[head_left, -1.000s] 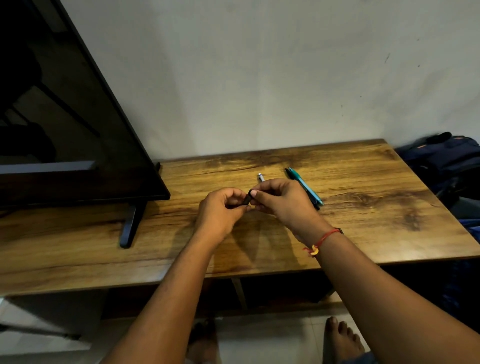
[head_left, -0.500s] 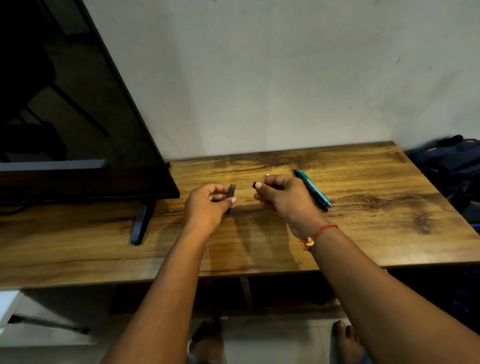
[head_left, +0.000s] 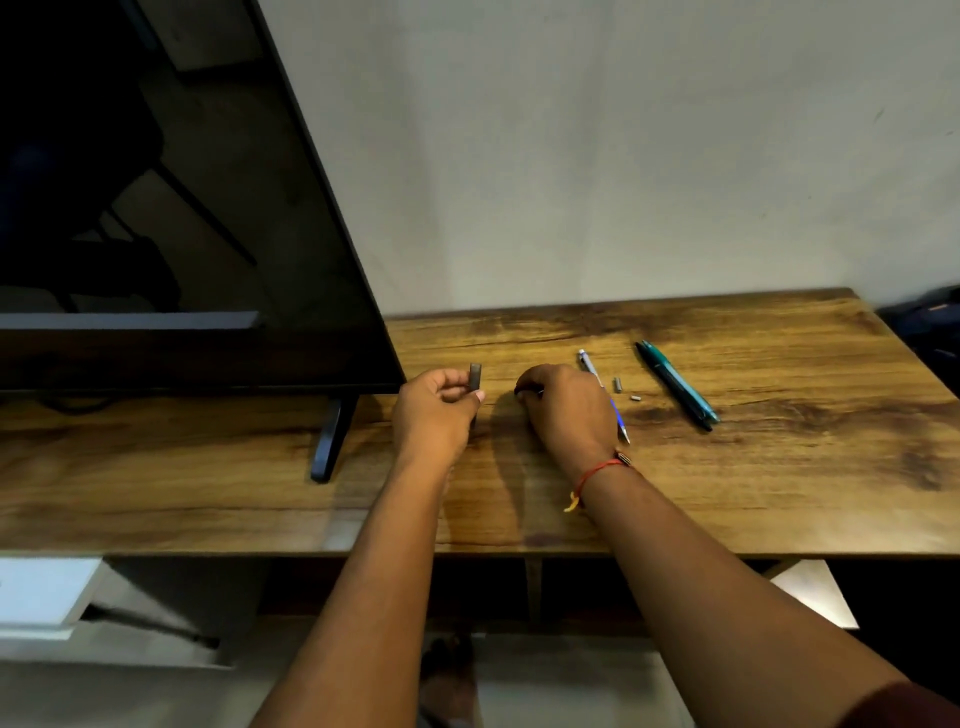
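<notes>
Left hand (head_left: 434, 415) round pen piece (head_left: 476, 375), right hand (head_left: 569, 410) beside

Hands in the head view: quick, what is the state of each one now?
Left hand: closed, fingers pinch a short dark tube.
Right hand: closed, fingers curled on a small dark piece, mostly hidden.

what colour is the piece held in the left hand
Dark grey piece, pinched by the left hand; head view shows it.
</notes>
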